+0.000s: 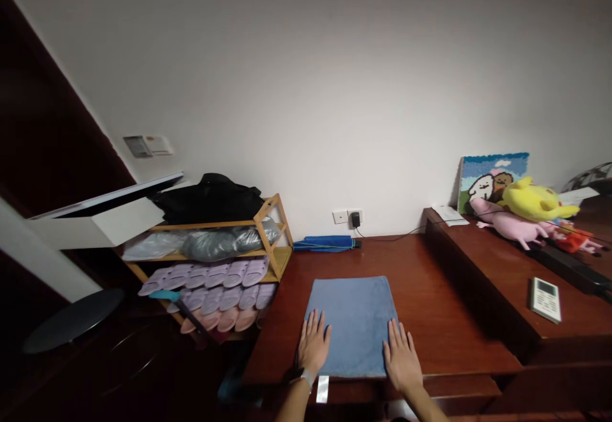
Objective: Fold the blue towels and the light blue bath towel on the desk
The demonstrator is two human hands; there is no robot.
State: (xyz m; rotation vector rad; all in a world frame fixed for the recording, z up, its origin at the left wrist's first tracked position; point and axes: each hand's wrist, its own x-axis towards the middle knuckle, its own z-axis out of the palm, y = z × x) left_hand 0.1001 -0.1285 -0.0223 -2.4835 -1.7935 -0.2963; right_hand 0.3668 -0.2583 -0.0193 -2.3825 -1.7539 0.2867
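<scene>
White tag: it hangs from the near edge of the fabric, left of the middle (322, 389); I would not pull on it, as it looks thin and likely to tear.
Left hand: I see it (313, 344) palm down over the fabric's left edge, fingers extended and slightly apart, gripping nothing.
Right hand: it (400, 355) lies flat along the right edge, fingertips at the border, fingers straight, also pinching nothing.
Blue plush square: it (351, 320) lies flat on the wooden desk (444, 320), between my two hands, its near side along the desk's front edge.
Weight and feel: I judge it light, soft and limp, with a nap that should give fingertips good friction; nothing fragile about it.
Where to hold: I would pinch opposite corners or roll an edge between thumb and fingers; a single-corner hold would probably let it droop.
Blue folded umbrella: behind the square, against the wall, well apart from both hands (325, 243).
Black power adapter: beyond, plugged in at the wall (355, 219).
</scene>
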